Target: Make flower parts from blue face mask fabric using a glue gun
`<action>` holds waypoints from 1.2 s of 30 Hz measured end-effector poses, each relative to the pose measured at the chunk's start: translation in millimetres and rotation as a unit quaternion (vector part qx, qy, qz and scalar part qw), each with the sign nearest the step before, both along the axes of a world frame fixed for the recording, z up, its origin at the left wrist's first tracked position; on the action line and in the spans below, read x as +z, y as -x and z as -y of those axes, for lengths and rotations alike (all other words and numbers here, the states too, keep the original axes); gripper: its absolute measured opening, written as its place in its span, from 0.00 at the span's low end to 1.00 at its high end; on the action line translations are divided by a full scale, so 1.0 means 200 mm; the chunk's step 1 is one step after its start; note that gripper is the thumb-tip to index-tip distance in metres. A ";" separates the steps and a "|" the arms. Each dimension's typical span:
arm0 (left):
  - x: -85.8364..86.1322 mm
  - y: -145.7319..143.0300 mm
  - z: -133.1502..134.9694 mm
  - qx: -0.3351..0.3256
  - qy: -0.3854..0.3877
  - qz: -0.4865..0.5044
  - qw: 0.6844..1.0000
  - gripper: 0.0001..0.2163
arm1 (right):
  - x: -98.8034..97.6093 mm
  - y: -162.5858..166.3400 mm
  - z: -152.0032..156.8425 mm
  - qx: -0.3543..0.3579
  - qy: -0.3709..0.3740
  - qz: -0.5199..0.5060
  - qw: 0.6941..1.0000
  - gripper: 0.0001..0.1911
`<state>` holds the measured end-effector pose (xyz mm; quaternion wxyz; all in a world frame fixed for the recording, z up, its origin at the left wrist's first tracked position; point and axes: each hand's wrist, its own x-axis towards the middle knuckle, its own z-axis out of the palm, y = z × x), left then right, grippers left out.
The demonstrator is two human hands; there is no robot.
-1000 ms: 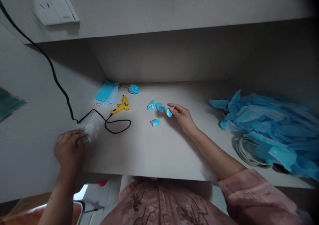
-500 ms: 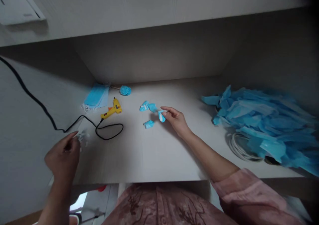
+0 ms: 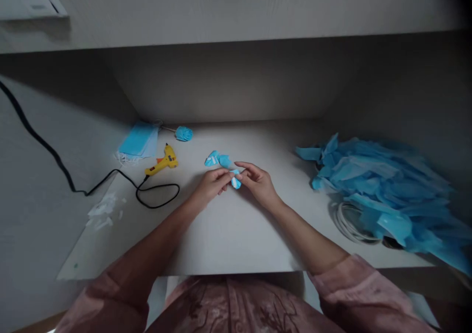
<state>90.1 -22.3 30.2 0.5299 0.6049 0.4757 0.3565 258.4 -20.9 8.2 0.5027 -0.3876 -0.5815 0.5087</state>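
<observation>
A small folded blue fabric piece (image 3: 236, 181) with a white strip on it is held between my two hands over the middle of the desk. My right hand (image 3: 260, 181) pinches its right side between thumb and fingers. On the other side my left hand (image 3: 213, 183) has thumb and fingertips closed at its upper left edge. Just beyond the hands lie similar blue pieces (image 3: 217, 159), one showing a white strip. Another piece seen earlier nearby is now hidden by my left hand.
A yellow glue gun (image 3: 162, 161) with a black cord (image 3: 157, 206) lies at left. Behind it are blue face masks (image 3: 137, 140) and a blue fabric flower (image 3: 184, 133) on a stem. White scraps (image 3: 103, 209) lie left. A heap of blue fabric (image 3: 383, 176) and coiled wire (image 3: 352, 225) fill the right.
My left hand has moved from the white scraps at the left edge to the middle, meeting my right hand at the blue piece. The right hand has shifted slightly nearer.
</observation>
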 end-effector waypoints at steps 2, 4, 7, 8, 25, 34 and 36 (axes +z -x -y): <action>-0.01 -0.01 -0.01 0.005 0.028 0.055 0.998 0.11 | 0.01 0.00 0.00 -0.002 0.002 0.000 1.000 0.21; -0.02 0.00 0.00 0.015 0.030 0.084 0.996 0.11 | 0.02 -0.01 0.01 -0.006 0.010 -0.002 1.000 0.21; -0.02 0.02 0.01 0.034 0.033 0.102 0.994 0.12 | 0.03 -0.01 0.01 -0.003 0.019 -0.002 1.000 0.19; -0.03 0.03 0.02 0.039 0.035 0.106 0.993 0.12 | 0.04 -0.01 0.01 0.005 0.018 0.000 1.000 0.18; -0.03 0.06 0.02 0.033 0.031 0.129 0.991 0.13 | 0.03 -0.01 0.01 0.025 0.039 0.028 0.998 0.13; -0.05 0.06 0.01 0.056 0.026 0.106 0.992 0.10 | 0.04 -0.01 0.02 -0.021 -0.015 0.063 0.998 0.12; -0.05 0.06 0.01 0.072 0.014 0.103 0.992 0.10 | 0.06 -0.01 0.04 -0.094 -0.088 0.119 0.985 0.10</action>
